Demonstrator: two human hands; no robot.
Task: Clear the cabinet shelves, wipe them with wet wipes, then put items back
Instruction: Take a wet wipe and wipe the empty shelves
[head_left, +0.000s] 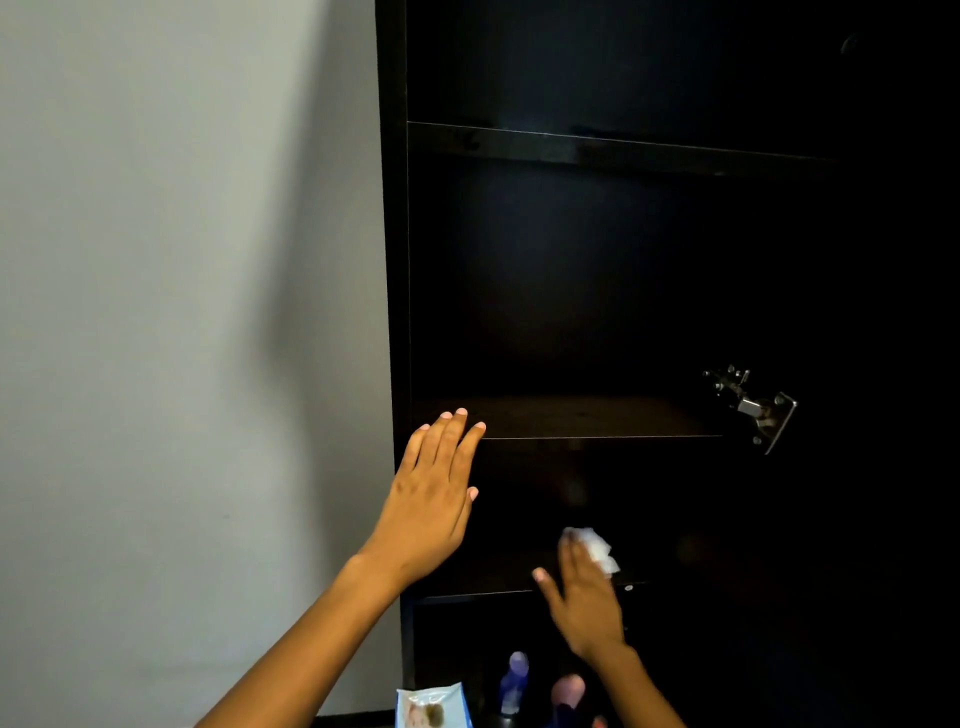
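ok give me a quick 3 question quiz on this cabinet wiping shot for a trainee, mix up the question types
1. True or false: the left hand lies flat with straight fingers at the front edge of the middle shelf.
2. Multiple choice: what does the right hand press on the lower shelf? A) a white wet wipe B) a sponge C) a spray bottle
3. Fill in: the wipes packet sits at the bottom edge of the view, to the ____ of the purple bottle.

Key
1. True
2. A: the wet wipe shows white under its fingers.
3. left
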